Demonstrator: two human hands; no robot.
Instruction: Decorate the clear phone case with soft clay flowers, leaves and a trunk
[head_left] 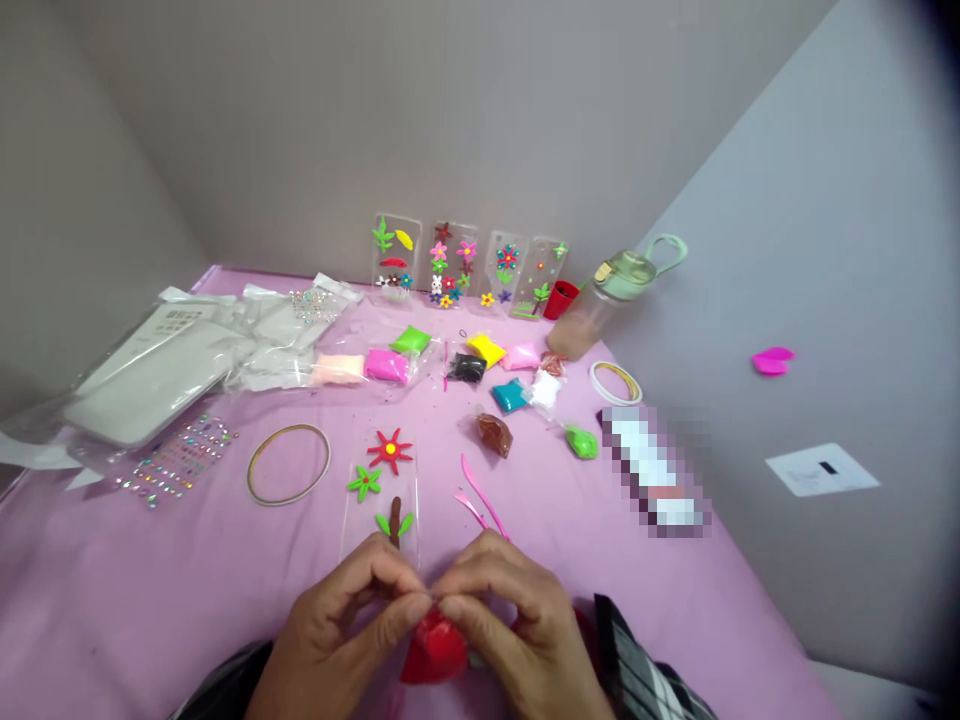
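Note:
My left hand (352, 625) and my right hand (517, 620) meet at the near edge of the table, thumbs and fingers pinched together. Between them they grip the top of a small packet of red modelling clay (436, 650), which hangs below the fingertips. Just beyond lies a clear phone case (360, 525) decorated with a red clay flower (390, 450), a green clay flower (365, 483) and a brown stem with green leaves (395, 520). Two pink modelling tools (484, 495) rest beyond my right hand.
Packets of coloured clay (510, 395) lie across the middle. Decorated phone cases (454, 265) lean on the wall, near a bottle (592, 305). Left are wrapped cases (161, 370), a gem sheet (184, 460) and a ring (289, 464). A tape roll (615, 383) sits right.

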